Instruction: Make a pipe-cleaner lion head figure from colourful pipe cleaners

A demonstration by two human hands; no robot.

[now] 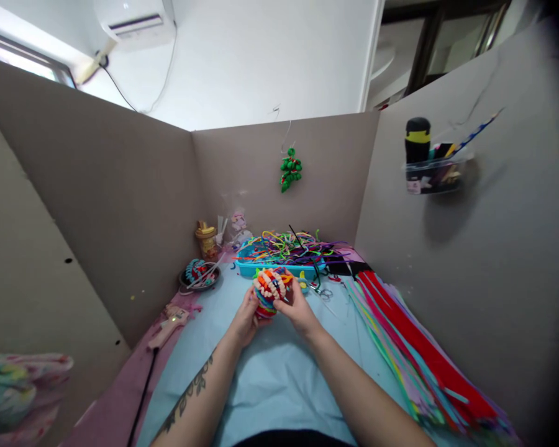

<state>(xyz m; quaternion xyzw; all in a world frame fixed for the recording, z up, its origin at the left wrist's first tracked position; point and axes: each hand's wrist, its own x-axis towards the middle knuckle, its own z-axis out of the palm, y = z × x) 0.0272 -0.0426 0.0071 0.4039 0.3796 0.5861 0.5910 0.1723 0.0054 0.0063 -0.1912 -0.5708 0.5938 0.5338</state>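
Note:
Between my two hands is a colourful pipe-cleaner figure, with cream coils over red, blue and pink bands. My left hand grips its left side and underside. On the right, my right hand has its fingers closed on the figure, the thumb lying across its front. Both hands are above the light blue cloth, just in front of the blue tray. Parts of the figure are covered by my fingers.
Loose pipe cleaners heap over the tray. Scissors lie right of my hands. Bundled pipe cleaners stretch along the right side. A glue gun and a dark bowl are at left. Grey panels stand around three sides.

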